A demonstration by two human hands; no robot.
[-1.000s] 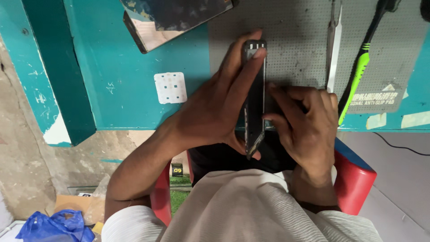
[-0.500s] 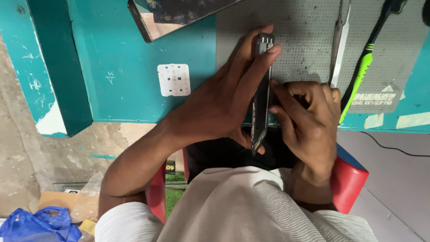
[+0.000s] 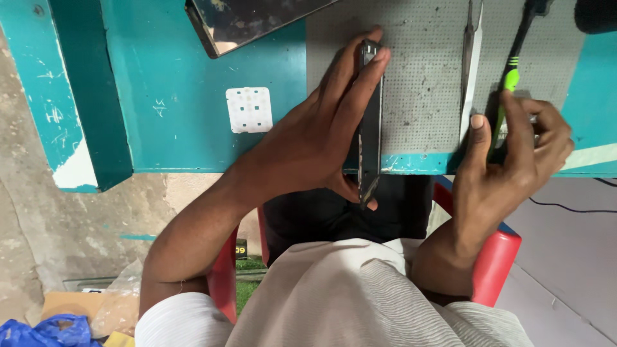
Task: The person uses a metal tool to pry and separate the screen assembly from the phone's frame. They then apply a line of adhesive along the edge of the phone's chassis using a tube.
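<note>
- The left hand (image 3: 315, 144) clasps a slim dark phone (image 3: 369, 122) stood on its long edge, fingers laid along the far face and over the top end, thumb hooked round the lower end at about 6 o'clock of the device.
- The right hand (image 3: 514, 160) lies at 3 o'clock of the phone, well apart from it, its fingers curled and closing on the handle of a black-and-green brush (image 3: 511, 77); whether the grip is firm cannot be told.
- The phone sits over the near edge of the grey perforated mat (image 3: 418, 83), its lower end hanging past the table rim towards the lap.
- By its look it is light, rigid and flat, with smooth edges that are likely slippery; the glass face is probably fragile, so the safest hold is along the long side rails, as the left hand has it, not by the flat faces.
- It shows as a thin black strip, edge-on, with a faint shine along the frame; no screen detail can be read.
- Metal tweezers (image 3: 470, 71) lie on the mat between phone and brush.
- At 10 o'clock of the phone a dark reflective panel (image 3: 257, 22) rests on the teal table (image 3: 173, 96); at 9 o'clock lies a small white square pad (image 3: 249, 110).
- A red chair (image 3: 495, 257) shows beneath the person.
</note>
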